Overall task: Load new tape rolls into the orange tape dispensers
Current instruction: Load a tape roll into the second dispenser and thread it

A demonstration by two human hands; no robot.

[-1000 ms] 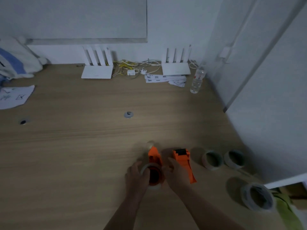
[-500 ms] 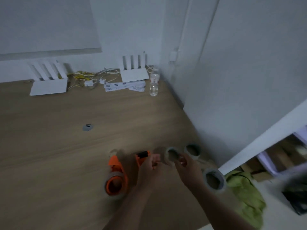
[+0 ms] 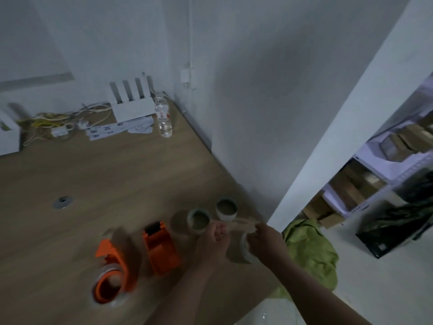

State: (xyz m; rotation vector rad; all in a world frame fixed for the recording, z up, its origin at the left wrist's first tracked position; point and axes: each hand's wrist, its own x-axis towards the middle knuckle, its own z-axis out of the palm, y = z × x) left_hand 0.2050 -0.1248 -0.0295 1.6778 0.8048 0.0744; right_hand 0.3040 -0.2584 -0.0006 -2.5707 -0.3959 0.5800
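Observation:
Two orange tape dispensers lie on the wooden table (image 3: 98, 174). The left dispenser (image 3: 112, 275) carries a pale tape roll; the right dispenser (image 3: 161, 250) lies beside it with no roll visible. Two loose tape rolls (image 3: 199, 222) (image 3: 226, 208) stand just beyond my hands. A third tape roll (image 3: 244, 250) shows partly under my right hand (image 3: 267, 242). My left hand (image 3: 213, 240) and right hand pinch the two ends of a thin pale tape strip (image 3: 240, 223) stretched between them. The picture is blurred.
A white wall corner (image 3: 293, 184) borders the table's right edge. A green cloth (image 3: 309, 249) lies past that edge. At the back stand a water bottle (image 3: 164, 118), a white router (image 3: 133, 106), papers and tangled cables (image 3: 58, 123). A metal grommet (image 3: 62, 201) sits mid-table.
Both hands left the left dispenser and moved right to the loose rolls. They now hold a tape strip between them. My head has turned right.

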